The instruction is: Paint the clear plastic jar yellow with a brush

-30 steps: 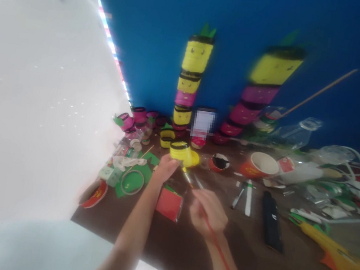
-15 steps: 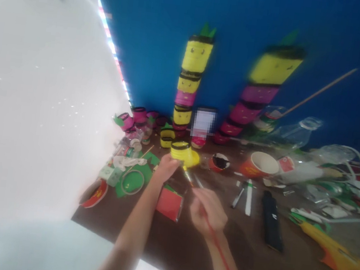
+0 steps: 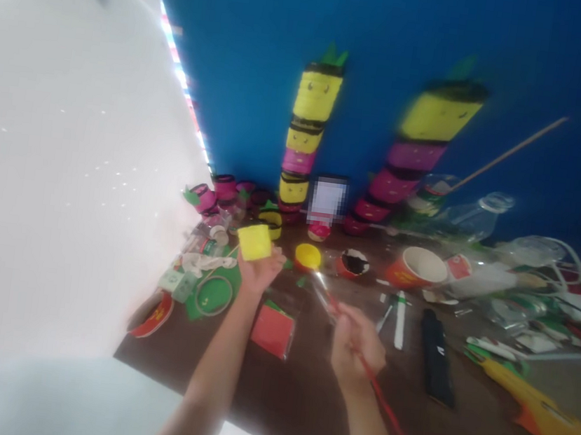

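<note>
A yellow-painted cup [image 3: 254,243] is tilted in my left hand [image 3: 261,270], its smooth yellow side or base toward me. The fingers sit behind and beside it, partly hidden. My right hand [image 3: 358,342] is closed round a long red-handled paintbrush [image 3: 332,300]. The brush tip points up and left, just short of a small bowl of yellow paint [image 3: 308,256]. Right of that bowl stands a red cup with black paint [image 3: 353,262]. A black-rimmed yellow cup [image 3: 272,224] stands behind my left hand.
Stacked yellow and pink cups [image 3: 300,141] rise against the blue wall [image 3: 238,42]. On the right lie a yellow glue gun [image 3: 536,410], a black case [image 3: 436,359] and plastic bottles [image 3: 481,216]. Green paper [image 3: 214,296] and a red packet [image 3: 273,330] lie near my left arm.
My left hand has moved the yellow cup left and tipped it, uncovering the yellow paint bowl. My right hand has drawn the paintbrush away from the cup, to the right and slightly down.
</note>
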### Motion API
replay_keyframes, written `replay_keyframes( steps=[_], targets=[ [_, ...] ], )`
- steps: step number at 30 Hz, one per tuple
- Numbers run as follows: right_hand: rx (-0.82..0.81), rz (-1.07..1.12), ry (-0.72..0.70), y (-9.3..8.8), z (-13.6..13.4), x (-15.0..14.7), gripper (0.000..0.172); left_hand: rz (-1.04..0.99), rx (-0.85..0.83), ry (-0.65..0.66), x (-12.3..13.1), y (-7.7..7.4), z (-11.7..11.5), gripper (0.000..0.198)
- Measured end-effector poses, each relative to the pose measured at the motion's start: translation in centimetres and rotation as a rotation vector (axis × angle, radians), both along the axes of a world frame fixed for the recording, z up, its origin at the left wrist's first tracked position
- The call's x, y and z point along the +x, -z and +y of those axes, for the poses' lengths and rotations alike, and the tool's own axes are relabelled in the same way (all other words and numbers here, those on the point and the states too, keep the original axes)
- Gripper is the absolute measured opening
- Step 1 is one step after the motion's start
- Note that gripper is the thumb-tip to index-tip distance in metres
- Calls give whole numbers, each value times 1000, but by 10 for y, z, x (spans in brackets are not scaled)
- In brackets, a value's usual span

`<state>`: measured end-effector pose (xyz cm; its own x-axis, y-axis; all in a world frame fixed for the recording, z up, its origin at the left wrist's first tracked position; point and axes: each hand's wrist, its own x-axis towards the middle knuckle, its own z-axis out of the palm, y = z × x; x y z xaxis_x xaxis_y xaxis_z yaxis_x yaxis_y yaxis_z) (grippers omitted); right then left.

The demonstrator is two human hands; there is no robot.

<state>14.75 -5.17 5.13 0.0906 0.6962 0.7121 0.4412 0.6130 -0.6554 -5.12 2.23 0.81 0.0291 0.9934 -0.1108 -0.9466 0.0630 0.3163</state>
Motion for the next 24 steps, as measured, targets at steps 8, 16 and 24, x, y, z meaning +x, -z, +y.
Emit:
replay_keyframes(
  steps=[8, 16, 24],
  targets=[
    [-410, 178, 54, -4, 22, 8, 21, -53, -41, -50, -3, 0, 1, 66],
    [-501, -344, 24, -18, 70, 5, 23, -21, -29, -91, -5, 2, 10, 39],
    [-562, -480, -35, -25, 94, -4, 18, 75, -22, 108, -7, 0, 7, 10]
  ],
)
